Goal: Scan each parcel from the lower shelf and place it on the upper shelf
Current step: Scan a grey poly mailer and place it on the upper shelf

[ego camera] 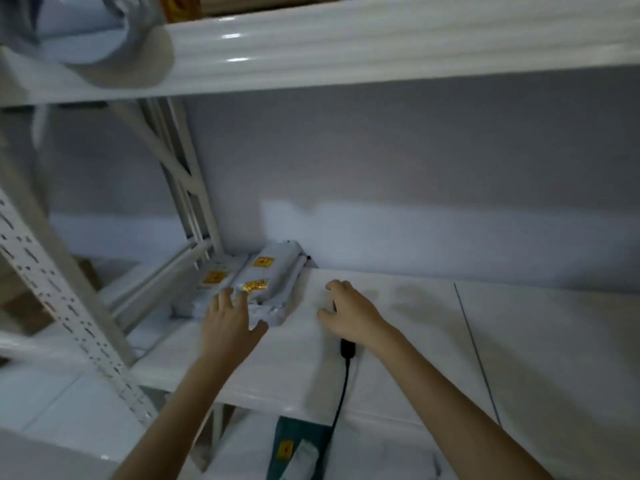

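Observation:
Several grey plastic parcels with yellow labels lie stacked at the back left corner of the lower shelf. My left hand hovers over the front edge of the stack, fingers spread, holding nothing. My right hand rests on the shelf to the right of the parcels, closed over a black scanner. Only the scanner's rear end and its black cable show; the cable runs down over the shelf's front edge. The upper shelf spans the top of the view.
A grey bagged parcel and a brown box sit on the upper shelf at the left. White perforated uprights stand at the left. Below the lower shelf lies a green parcel with a yellow label.

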Motion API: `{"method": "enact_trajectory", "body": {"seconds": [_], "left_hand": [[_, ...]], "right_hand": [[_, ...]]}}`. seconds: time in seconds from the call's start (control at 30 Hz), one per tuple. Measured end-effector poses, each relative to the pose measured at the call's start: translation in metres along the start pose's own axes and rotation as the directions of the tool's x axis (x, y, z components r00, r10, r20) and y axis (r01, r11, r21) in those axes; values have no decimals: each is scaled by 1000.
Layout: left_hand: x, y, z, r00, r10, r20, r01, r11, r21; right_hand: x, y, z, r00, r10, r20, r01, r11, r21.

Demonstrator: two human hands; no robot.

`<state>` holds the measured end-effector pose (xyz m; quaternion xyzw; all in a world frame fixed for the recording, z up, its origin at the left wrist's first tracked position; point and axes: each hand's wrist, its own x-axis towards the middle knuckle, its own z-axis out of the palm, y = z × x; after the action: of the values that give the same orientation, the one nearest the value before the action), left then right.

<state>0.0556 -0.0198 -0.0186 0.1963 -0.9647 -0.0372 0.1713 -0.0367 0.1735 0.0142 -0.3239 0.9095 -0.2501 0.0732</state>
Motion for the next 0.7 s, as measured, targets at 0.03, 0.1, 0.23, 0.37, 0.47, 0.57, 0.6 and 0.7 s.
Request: {"method": "enact_trajectory", "body": {"seconds": [0.03,0.1,0.23,0.37,0.47,0.57,0.6,0.7], "left_hand": [[0,-10,4,999,-38,18,38,999,2],[0,-22,10,993,-92,78,90,996,21],[8,-33,23,983,-120,136,121,993,2],[28,-35,34,975,-129,182,135,991,-22],[53,-31,42,966,-156,207,175,981,-78],[79,-20,41,940,-205,273,249,958,-140],[87,-15,40,926,-226,301,278,950,-141],[110,-8,46,914,-238,329,277,958,-77]], "right_hand": [[7,-6,11,999,13,42,-14,1000,22],[19,-16,30,994,31,102,-40,996,82],[38,-23,61,984,80,157,-107,979,176],[62,-25,76,981,100,166,-137,964,229],[84,-28,79,979,104,176,-155,938,311],[105,-29,78,976,81,204,-171,862,477],[111,-29,76,975,76,207,-177,829,531],[132,-30,72,965,146,217,-253,730,635]]}}
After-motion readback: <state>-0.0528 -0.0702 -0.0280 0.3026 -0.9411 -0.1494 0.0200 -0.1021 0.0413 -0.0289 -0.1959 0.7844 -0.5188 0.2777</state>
